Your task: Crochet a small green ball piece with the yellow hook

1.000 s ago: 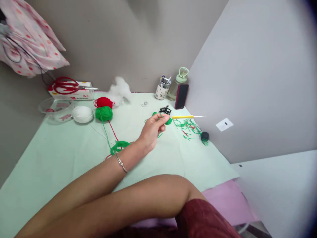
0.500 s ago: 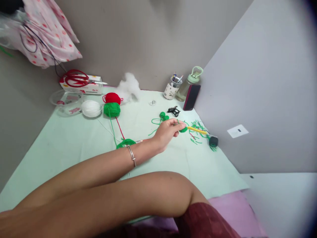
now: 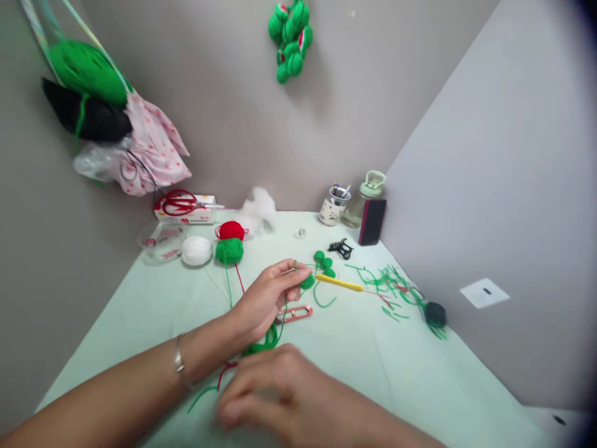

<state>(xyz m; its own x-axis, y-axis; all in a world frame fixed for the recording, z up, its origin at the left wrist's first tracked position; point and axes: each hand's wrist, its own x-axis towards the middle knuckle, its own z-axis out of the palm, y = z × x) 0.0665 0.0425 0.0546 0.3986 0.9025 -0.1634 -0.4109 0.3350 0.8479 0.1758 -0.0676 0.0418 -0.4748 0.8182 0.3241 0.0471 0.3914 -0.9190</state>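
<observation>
My left hand pinches a small green crochet piece between thumb and fingers, above the middle of the table. A yellow-handled crochet hook sticks out to the right from that piece. Green yarn runs over the left forefinger and down to a loose green coil below the hand. My right hand, low in front and blurred by motion, has its fingers curled; whether anything is in them I cannot make out. Beside the left hand lies a pinkish metal tool with a slotted body.
Green, red and white yarn balls sit at the back left. Small green balls, a black hair claw, a phone, a bottle and yarn scraps lie further right. Red scissors rest on a box.
My right arm has drawn back from across the left side, bringing the right hand into view at the bottom. The camera view has tilted up; the left hand still holds the crochet piece.
</observation>
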